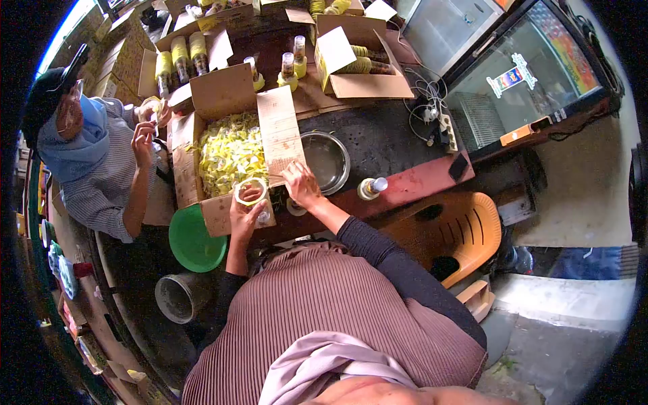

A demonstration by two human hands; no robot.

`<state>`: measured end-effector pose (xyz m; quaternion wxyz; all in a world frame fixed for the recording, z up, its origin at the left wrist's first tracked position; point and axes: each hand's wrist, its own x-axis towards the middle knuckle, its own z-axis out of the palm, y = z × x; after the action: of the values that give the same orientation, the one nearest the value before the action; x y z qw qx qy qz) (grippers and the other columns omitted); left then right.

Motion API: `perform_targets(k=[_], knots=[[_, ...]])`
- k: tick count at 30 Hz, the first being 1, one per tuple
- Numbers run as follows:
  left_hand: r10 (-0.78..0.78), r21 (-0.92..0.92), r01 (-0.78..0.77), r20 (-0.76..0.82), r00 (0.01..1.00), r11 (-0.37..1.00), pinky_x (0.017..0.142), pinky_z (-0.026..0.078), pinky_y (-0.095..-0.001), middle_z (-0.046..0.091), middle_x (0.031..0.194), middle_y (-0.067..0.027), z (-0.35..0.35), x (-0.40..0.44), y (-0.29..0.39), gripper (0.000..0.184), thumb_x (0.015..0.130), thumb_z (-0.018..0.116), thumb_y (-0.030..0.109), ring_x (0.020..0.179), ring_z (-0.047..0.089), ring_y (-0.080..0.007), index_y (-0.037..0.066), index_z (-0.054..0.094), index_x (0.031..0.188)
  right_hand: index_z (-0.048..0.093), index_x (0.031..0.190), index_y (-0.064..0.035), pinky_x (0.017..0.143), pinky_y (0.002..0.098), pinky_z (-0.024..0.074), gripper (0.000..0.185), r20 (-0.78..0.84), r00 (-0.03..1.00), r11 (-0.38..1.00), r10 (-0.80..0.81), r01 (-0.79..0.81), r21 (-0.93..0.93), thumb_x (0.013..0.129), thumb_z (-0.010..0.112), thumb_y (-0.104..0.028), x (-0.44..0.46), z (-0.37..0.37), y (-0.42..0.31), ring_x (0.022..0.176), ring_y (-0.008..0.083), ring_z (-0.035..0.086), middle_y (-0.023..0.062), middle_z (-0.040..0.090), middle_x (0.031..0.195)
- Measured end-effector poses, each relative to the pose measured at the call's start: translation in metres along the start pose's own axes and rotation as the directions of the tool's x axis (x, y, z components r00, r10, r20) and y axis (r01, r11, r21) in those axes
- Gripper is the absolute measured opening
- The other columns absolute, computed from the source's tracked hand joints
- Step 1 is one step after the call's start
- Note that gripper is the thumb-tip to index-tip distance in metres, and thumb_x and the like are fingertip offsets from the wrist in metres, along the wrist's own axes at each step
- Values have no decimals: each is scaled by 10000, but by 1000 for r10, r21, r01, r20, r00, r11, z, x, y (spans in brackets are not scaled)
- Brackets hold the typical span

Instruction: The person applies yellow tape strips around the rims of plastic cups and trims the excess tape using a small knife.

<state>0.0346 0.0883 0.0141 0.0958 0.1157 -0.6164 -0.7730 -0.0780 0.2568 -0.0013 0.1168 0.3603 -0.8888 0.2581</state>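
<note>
My left hand [244, 217] is wrapped round a round, yellow-rimmed clear cup [250, 192], at the near right corner of an open cardboard box [220, 214]. Yellow and white wrapped pieces [233, 152] fill that box. My right hand [303, 184] is beside the lower edge of the box's right flap [281, 131], its fingers bent together; anything between them is too small to make out. Right of this hand lies a metal bowl [325, 162]. A capped container [372, 188] stands near the table edge.
A co-worker [101, 162] stands at the left, hands raised. Behind are boxes of stacked cups [362, 61] and several bottles. A green basin [196, 237] and grey bucket [181, 298] are low left. An orange plastic chair [466, 233], cables [426, 98] and a glass-door fridge [520, 81] are right.
</note>
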Motion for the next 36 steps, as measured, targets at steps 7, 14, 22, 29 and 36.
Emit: perform_targets(k=[7, 14, 22, 29, 36], knots=[[-39, 5, 39, -30, 999, 999, 857, 491, -287, 560, 1142, -121, -3, -3, 5, 539, 815, 679, -10, 1041, 576, -187, -16, 397, 1275, 606, 862, -43, 805, 423, 457, 132, -31, 999, 998, 23, -22, 52, 733, 587, -65, -3, 0, -2, 931, 316, 569, 139, 584, 910], [-29, 51, 31, -31, 999, 998, 856, 496, -301, 551, 1155, -127, -24, 17, 15, 550, 815, 687, 10, 1060, 559, -191, -15, 400, 1283, 600, 839, -47, 809, 434, 443, 109, 48, 992, 992, 118, -120, 35, 746, 555, -82, -2, -2, -13, 925, 311, 567, 138, 586, 908], [-30, 3, 30, 68, 997, 1000, 862, 491, -302, 557, 1149, -117, -35, 39, 24, 548, 823, 681, 17, 1067, 559, -194, 1, 397, 1292, 585, 845, -60, 840, 469, 436, 95, 32, 967, 968, 252, -252, -1, 759, 548, -71, -1, 5, -23, 953, 325, 564, 144, 576, 927], [13, 29, -15, 70, 997, 999, 870, 489, -309, 557, 1147, -112, -58, 47, 16, 540, 829, 669, 10, 1076, 553, -204, -1, 394, 1293, 618, 815, -78, 793, 417, 433, 54, -37, 950, 950, 309, -308, 44, 789, 594, -118, -5, 8, -29, 904, 287, 584, 93, 595, 878], [33, -10, -32, 63, 997, 999, 860, 491, -302, 552, 1147, -115, -66, 63, 9, 516, 829, 664, 6, 1078, 550, -203, 1, 411, 1279, 587, 890, -78, 827, 458, 425, 108, 41, 945, 946, 325, -324, -33, 812, 605, -150, -1, 6, -25, 982, 317, 560, 122, 580, 971]])
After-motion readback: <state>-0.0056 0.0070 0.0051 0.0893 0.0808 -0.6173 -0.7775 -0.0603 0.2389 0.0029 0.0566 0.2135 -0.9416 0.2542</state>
